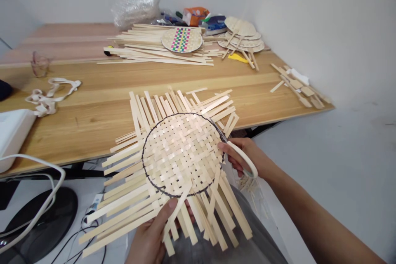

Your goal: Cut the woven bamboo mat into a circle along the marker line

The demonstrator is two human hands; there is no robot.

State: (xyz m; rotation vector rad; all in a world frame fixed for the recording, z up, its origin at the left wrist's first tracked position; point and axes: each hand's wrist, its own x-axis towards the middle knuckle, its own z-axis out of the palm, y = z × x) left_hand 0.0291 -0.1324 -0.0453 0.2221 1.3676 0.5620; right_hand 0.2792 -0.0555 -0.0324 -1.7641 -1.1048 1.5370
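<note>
A woven mat of pale bamboo strips (181,152) is held over my lap, with a dark circle drawn on its weave and loose strip ends sticking out all round. My left hand (154,235) grips its near edge, thumb on top and fingers under the strips. My right hand (244,156) is closed on white-handled scissors (239,154), whose blades sit at the mat's right edge on the drawn circle.
A wooden table (102,99) holds a pile of bamboo strips (148,49), a finished round mat with coloured weave (182,40), stacked round fans (243,35), cut offcuts (297,84), white ribbon (49,95) and a plastic bag (136,8). A white cable (40,206) hangs at left.
</note>
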